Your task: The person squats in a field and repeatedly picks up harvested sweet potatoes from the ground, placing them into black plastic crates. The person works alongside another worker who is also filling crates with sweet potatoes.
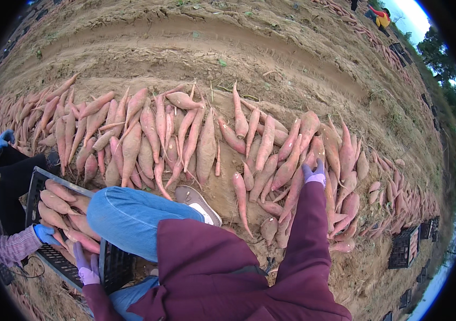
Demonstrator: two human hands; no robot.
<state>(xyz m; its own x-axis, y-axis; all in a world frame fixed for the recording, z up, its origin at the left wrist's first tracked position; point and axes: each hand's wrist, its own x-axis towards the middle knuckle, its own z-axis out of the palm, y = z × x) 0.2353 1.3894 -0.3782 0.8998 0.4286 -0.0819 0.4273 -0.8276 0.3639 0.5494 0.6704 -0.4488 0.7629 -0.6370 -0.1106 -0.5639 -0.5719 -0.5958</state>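
My left hand (85, 263), in a purple glove, is at the near end of a black plastic crate (101, 265), its fingers by a sweet potato (82, 241) in it. Whether it grips that root cannot be told. Several sweet potatoes fill the crate beside my bent knee. My right hand (314, 173), gloved alike, reaches out to the heaped sweet potatoes (288, 164) on the soil. Its fingers touch a root (317, 148) just beyond them; how far they close round it is unclear.
At the left a co-worker's blue-gloved hand (45, 234) rests in the same crate; the other blue glove (5, 139) is by the row of roots. More black crates (404, 246) stand at the right. A person (381, 18) crouches far off, beyond furrowed soil (212, 40).
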